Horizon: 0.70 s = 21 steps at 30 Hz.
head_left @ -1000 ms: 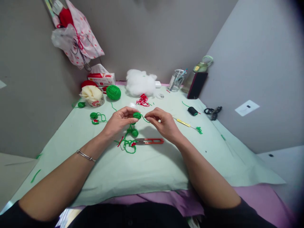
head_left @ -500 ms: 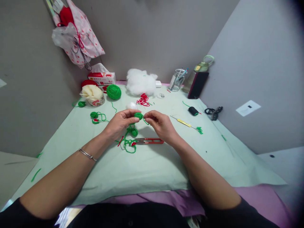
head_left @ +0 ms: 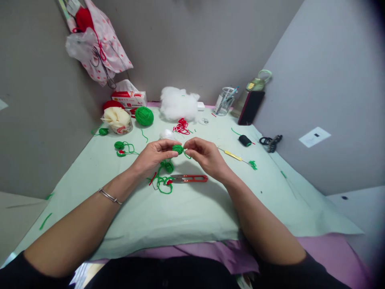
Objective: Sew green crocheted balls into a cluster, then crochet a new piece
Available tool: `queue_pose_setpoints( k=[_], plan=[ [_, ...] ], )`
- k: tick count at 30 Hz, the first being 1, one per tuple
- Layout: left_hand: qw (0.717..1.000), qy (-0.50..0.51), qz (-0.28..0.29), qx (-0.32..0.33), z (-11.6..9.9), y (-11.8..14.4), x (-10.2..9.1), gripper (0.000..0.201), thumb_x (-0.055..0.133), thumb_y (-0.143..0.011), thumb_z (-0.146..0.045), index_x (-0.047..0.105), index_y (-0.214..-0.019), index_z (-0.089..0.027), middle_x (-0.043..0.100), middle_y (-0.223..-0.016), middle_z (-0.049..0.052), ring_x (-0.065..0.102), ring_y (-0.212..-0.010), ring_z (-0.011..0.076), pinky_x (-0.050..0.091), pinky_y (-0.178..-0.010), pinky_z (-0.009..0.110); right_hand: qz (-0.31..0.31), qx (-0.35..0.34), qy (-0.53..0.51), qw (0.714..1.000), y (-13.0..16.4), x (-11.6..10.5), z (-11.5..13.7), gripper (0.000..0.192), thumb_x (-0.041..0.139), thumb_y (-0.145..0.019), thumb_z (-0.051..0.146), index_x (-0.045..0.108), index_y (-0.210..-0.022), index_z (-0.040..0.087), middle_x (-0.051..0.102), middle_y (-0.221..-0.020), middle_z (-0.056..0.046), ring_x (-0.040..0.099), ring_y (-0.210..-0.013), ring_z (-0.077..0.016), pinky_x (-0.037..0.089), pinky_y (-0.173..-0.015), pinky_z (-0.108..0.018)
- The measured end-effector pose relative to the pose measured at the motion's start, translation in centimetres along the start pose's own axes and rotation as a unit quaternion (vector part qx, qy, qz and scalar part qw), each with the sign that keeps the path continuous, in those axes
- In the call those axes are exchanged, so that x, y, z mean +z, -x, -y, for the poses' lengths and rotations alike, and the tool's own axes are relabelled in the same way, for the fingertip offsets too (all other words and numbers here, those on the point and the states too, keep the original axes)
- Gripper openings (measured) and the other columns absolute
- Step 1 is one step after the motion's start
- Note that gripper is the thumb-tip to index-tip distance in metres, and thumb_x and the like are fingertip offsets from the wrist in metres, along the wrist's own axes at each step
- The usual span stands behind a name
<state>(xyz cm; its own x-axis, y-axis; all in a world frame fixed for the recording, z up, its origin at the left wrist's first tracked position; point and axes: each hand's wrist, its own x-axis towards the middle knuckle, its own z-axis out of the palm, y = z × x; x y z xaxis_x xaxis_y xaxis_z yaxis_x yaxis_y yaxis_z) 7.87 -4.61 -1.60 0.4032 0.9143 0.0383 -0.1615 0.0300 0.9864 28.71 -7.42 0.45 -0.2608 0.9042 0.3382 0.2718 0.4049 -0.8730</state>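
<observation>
Between the thumb and fingers of my left hand [head_left: 153, 155] is a small green crocheted piece [head_left: 177, 149], held above the table. My right hand [head_left: 204, 155] is pinched at its right side, where a green yarn tail [head_left: 187, 155] hangs down; whether a needle is in the fingertips cannot be made out. Below them lie a second green crocheted ball [head_left: 167, 165] and loose green yarn [head_left: 164, 190] with a bit of red. Orange-handled thread snips [head_left: 192, 178] rest just to the right of that yarn.
White stuffing [head_left: 179, 104], a green yarn ball [head_left: 144, 116] and a tub [head_left: 122, 127] stand toward the back. To the right are a yellow-handled crochet hook [head_left: 233, 155], black thread [head_left: 244, 140], a phone [head_left: 252, 108] and a glass jar [head_left: 224, 105]. More green pieces [head_left: 119, 146] lie left.
Both hands have shifted slightly to the right with the green crocheted piece, which is turned a little. The things on the table stay where they were.
</observation>
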Motion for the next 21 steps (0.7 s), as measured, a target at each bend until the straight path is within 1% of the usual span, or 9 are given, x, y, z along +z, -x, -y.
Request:
queue_pose_setpoints(
  k=[2, 4, 6, 8, 11, 14, 16, 19, 21],
  plan=[
    [1.0, 0.016, 0.009, -0.016, -0.2, 0.1, 0.4, 0.033, 0.09, -0.07, -0.027, 0.081, -0.102, -0.022, 0.077, -0.098, 0.004, 0.067, -0.09, 0.0171, 0.051, -0.085, 0.031, -0.022, 0.008, -0.044, 0.999, -0.1, 0.6, -0.1, 0.007, 0.067, -0.087, 0.024, 0.061, -0.087, 0.02, 0.059, -0.073, 0.003, 0.051, -0.066, -0.0114, 0.041, -0.063, -0.027],
    [0.998, 0.052, 0.014, -0.028, -0.5, 0.3, 0.8, 0.033, 0.09, -0.071, -0.029, 0.08, -0.102, -0.019, 0.077, -0.098, 0.004, 0.068, -0.091, 0.0178, 0.051, -0.088, 0.032, -0.03, 0.017, -0.07, 0.997, -0.2, 0.9, -0.1, 0.011, 0.068, -0.087, 0.026, 0.059, -0.084, 0.02, 0.056, -0.07, 0.004, 0.048, -0.062, -0.0103, 0.039, -0.059, -0.026],
    [0.995, 0.093, 0.013, -0.033, -0.8, 0.4, 1.0, 0.034, 0.089, -0.073, -0.029, 0.077, -0.103, -0.019, 0.075, -0.096, 0.004, 0.069, -0.091, 0.0183, 0.052, -0.091, 0.034, -0.027, 0.02, -0.073, 0.997, -0.3, 0.9, -0.1, 0.013, 0.066, -0.09, 0.03, 0.062, -0.083, 0.019, 0.057, -0.071, 0.003, 0.049, -0.061, -0.0104, 0.04, -0.059, -0.026],
    [0.992, 0.118, 0.008, -0.039, -1.1, 0.5, 1.2, 0.034, 0.09, -0.072, -0.027, 0.074, -0.101, -0.019, 0.074, -0.093, 0.003, 0.069, -0.089, 0.0181, 0.052, -0.091, 0.034, -0.037, 0.011, -0.064, 0.997, -0.4, 0.5, 0.0, 0.018, 0.063, -0.093, 0.034, 0.069, -0.086, 0.018, 0.061, -0.076, 0.0, 0.053, -0.065, -0.011, 0.043, -0.063, -0.027],
    [0.991, 0.116, 0.023, -0.062, -1.3, 0.7, 1.2, 0.03, 0.09, -0.072, -0.027, 0.07, -0.092, -0.017, 0.07, -0.089, 0.001, 0.068, -0.085, 0.0171, 0.053, -0.087, 0.034, -0.037, 0.024, -0.067, 0.997, -0.5, 0.1, 0.1, 0.019, 0.068, -0.09, 0.036, 0.075, -0.089, 0.018, 0.065, -0.082, -0.001, 0.053, -0.068, -0.0111, 0.044, -0.066, -0.028],
    [0.99, 0.1, 0.054, -0.078, -1.4, 0.8, 1.4, 0.028, 0.089, -0.073, -0.029, 0.07, -0.089, -0.016, 0.067, -0.089, 0.001, 0.065, -0.08, 0.0153, 0.053, -0.085, 0.034, 0.0, 0.081, -0.124, 0.989, -0.4, -0.1, 0.0, 0.02, 0.077, -0.082, 0.038, 0.076, -0.087, 0.018, 0.066, -0.076, 0.0, 0.05, -0.064, -0.0106, 0.042, -0.062, -0.027],
    [0.991, 0.095, 0.059, -0.08, -1.4, 0.9, 1.5, 0.028, 0.088, -0.074, -0.03, 0.07, -0.091, -0.017, 0.067, -0.09, 0.001, 0.064, -0.078, 0.0148, 0.053, -0.083, 0.033, 0.008, 0.109, -0.17, 0.979, -0.4, -0.1, 0.0, 0.023, 0.081, -0.078, 0.039, 0.076, -0.086, 0.018, 0.065, -0.074, 0.001, 0.049, -0.063, -0.01, 0.042, -0.061, -0.026],
    [0.991, 0.087, 0.059, -0.086, -1.3, 0.9, 1.6, 0.032, 0.087, -0.074, -0.031, 0.07, -0.098, -0.019, 0.069, -0.089, 0.0, 0.065, -0.078, 0.0151, 0.052, -0.082, 0.032, -0.001, 0.131, -0.213, 0.968, -0.4, 0.2, -0.1, 0.023, 0.083, -0.074, 0.038, 0.075, -0.083, 0.018, 0.064, -0.072, 0.002, 0.048, -0.061, -0.0089, 0.042, -0.061, -0.026],
    [0.991, 0.079, 0.06, -0.094, -1.2, 0.9, 1.6, 0.032, 0.086, -0.075, -0.031, 0.069, -0.099, -0.02, 0.068, -0.087, 0.0, 0.065, -0.079, 0.015, 0.051, -0.081, 0.031, -0.018, 0.145, -0.232, 0.962, -0.6, 0.4, -0.3, 0.023, 0.084, -0.072, 0.037, 0.074, -0.079, 0.017, 0.061, -0.067, 0.003, 0.047, -0.059, -0.0084, 0.041, -0.06, -0.025]
  ],
)
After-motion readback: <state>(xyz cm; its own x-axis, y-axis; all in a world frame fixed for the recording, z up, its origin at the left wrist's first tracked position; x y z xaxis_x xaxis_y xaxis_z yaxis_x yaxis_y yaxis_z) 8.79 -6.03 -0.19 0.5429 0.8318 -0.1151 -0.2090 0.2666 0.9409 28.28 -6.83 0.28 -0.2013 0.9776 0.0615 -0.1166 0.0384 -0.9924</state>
